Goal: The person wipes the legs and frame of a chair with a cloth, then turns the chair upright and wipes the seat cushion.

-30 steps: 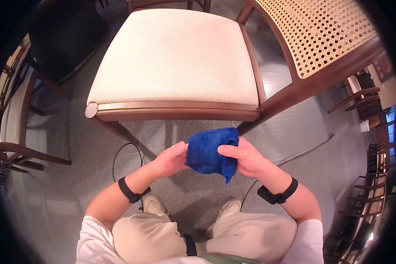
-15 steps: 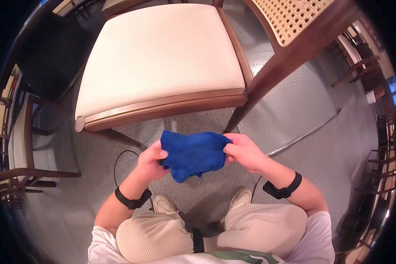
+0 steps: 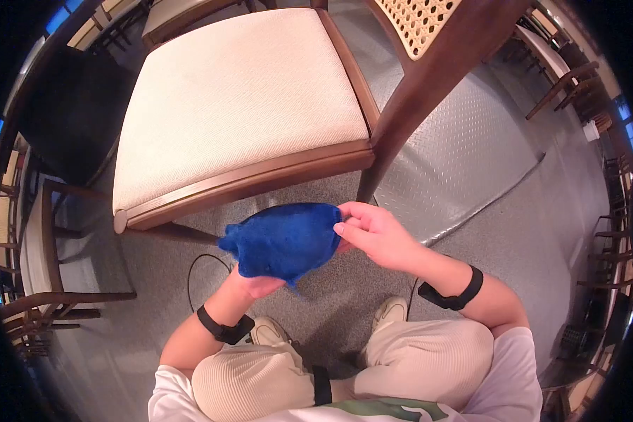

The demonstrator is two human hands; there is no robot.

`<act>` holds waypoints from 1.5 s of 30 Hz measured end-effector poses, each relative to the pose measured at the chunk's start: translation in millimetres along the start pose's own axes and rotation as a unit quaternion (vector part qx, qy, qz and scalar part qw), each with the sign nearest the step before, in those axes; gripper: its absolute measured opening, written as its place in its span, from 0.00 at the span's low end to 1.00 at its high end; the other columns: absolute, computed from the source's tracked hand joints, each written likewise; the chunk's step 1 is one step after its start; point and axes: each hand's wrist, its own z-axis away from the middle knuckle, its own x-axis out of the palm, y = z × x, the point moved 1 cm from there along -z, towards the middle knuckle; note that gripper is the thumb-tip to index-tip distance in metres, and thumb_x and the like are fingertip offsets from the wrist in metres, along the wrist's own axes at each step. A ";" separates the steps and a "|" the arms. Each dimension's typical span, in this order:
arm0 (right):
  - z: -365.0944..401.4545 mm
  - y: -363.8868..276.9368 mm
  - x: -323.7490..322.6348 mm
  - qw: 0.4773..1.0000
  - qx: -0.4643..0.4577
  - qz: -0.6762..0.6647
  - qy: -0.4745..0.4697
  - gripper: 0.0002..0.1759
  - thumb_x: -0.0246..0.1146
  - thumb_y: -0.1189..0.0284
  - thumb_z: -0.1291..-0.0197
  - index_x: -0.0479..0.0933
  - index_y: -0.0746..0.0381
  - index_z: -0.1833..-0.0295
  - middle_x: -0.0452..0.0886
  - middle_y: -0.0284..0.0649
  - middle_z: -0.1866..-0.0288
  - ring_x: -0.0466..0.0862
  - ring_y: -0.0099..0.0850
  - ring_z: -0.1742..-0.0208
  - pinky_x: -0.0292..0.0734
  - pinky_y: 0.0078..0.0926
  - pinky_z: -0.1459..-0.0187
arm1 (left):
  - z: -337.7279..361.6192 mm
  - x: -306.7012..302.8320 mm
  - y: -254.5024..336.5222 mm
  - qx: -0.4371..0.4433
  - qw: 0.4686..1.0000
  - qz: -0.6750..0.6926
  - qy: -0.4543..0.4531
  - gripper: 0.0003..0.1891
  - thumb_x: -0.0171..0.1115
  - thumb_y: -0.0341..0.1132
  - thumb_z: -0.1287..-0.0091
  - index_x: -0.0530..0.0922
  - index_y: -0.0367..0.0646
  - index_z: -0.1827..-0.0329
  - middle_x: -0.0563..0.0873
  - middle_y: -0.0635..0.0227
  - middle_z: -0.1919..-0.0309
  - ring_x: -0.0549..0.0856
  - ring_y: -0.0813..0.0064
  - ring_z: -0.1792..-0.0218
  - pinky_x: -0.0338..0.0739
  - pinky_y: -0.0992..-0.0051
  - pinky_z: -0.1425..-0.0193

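A blue cloth (image 3: 281, 243) hangs between my two hands, in front of the chair's seat edge and above my knees. My left hand (image 3: 257, 283) is under the cloth and bears it from below; its fingers are hidden by the fabric. At the cloth's right edge, my right hand (image 3: 369, 232) pinches the fabric between thumb and fingers. Just beyond stands a wooden chair with a cream fabric seat (image 3: 243, 91) and a dark brown frame (image 3: 260, 179). Its woven cane backrest (image 3: 418, 24) rises at the upper right.
Another wooden chair (image 3: 70, 295) stands at the left, by a dark panel-like shape (image 3: 70, 112). A grey textured mat (image 3: 464, 155) lies on the floor at the right. A thin black cable (image 3: 190, 274) curves over the floor near my left foot. More furniture lines the right side.
My left hand has gone from gripping the cloth's left edge to beneath it. The cloth has shifted left and now drapes over that hand. My right hand still pinches its edge.
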 end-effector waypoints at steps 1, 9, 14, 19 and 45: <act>1.0 -2.3 -4.1 0.998 -0.006 0.061 0.013 0.13 0.56 0.71 0.35 0.73 0.66 0.49 0.84 0.38 0.64 0.83 0.24 0.62 0.79 0.25 0.57 | -0.8 4.0 2.0 -0.001 1.000 -0.001 -0.001 0.24 0.51 0.46 0.30 0.68 0.42 0.36 0.76 0.64 0.41 0.77 0.67 0.42 0.70 0.66 0.35; 29.7 -78.1 -47.8 0.933 -0.202 0.227 0.193 0.11 0.59 0.70 0.38 0.75 0.67 0.55 0.80 0.34 0.70 0.81 0.23 0.66 0.75 0.22 0.63 | -2.4 -4.5 13.2 0.060 0.988 -0.136 -0.033 0.28 0.49 0.53 0.31 0.67 0.43 0.35 0.73 0.63 0.37 0.74 0.64 0.38 0.65 0.61 0.32; 9.0 -113.3 -57.7 0.768 -0.457 0.321 0.313 0.19 0.63 0.67 0.41 0.70 0.67 0.50 0.78 0.38 0.59 0.77 0.26 0.57 0.72 0.26 0.55 | -30.2 29.1 1.0 0.062 0.988 -0.139 0.009 0.24 0.50 0.50 0.30 0.69 0.46 0.38 0.76 0.68 0.41 0.75 0.70 0.41 0.68 0.65 0.35; -26.5 -116.2 -47.9 0.857 -0.432 0.138 0.243 0.28 0.70 0.64 0.50 0.68 0.66 0.48 0.76 0.43 0.55 0.74 0.33 0.50 0.69 0.29 0.48 | -75.6 56.1 -2.5 0.135 0.978 -0.151 0.044 0.26 0.45 0.56 0.29 0.71 0.44 0.41 0.77 0.66 0.42 0.76 0.67 0.42 0.67 0.63 0.34; -36.9 -103.6 -38.9 0.830 -0.412 0.226 0.301 0.10 0.59 0.70 0.36 0.70 0.65 0.55 0.71 0.32 0.62 0.69 0.19 0.61 0.67 0.19 0.59 | -136.8 113.3 -32.7 0.440 0.831 0.138 0.311 0.17 0.50 0.50 0.28 0.76 0.44 0.59 0.79 0.74 0.66 0.79 0.77 0.63 0.74 0.72 0.55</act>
